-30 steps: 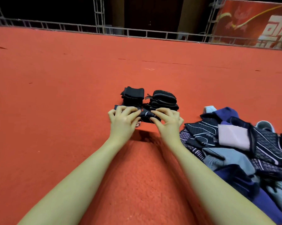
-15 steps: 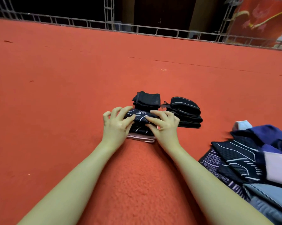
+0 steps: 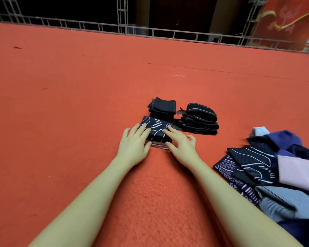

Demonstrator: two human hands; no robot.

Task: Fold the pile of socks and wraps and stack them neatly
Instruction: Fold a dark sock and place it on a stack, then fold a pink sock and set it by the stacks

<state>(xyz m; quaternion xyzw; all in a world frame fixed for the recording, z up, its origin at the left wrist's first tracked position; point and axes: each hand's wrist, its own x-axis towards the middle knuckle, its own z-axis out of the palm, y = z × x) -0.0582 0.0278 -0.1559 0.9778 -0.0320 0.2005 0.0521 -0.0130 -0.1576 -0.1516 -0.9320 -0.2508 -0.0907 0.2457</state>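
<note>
Both hands have flattened since half a second ago: fingers that were arched and clawed over the patterned sock now lie straighter across it, and the bundle sits lower on its stack. At centre frame, the left hand (image 3: 134, 145) rests its extended fingers on the left part of the folded sock (image 3: 156, 128), a dark piece with pale line markings. The right hand (image 3: 181, 144) presses the sock's right part with straight, slightly spread fingers, its thumb low against the near edge. Neither hand pinches or curls round anything. The sock tops a small stack whose bottom layer shows as a pinkish strip (image 3: 160, 145) between the two hands.

Just behind it, touching or nearly so, stands a black folded stack (image 3: 163, 107). To the right of that, close beside it, is a second black stack (image 3: 201, 121) with thin pale stripes on its top piece.

At the right edge of the frame, from mid-height to the lower corner, well apart from the hands, spreads the unfolded pile (image 3: 274, 170): dark patterned socks, purple, pink and grey-blue pieces overlapping.

Everything lies on an orange-red carpet (image 3: 70, 104). Along the top of the frame runs a metal truss (image 3: 121, 15), with a red banner (image 3: 289, 20) at the upper right.
</note>
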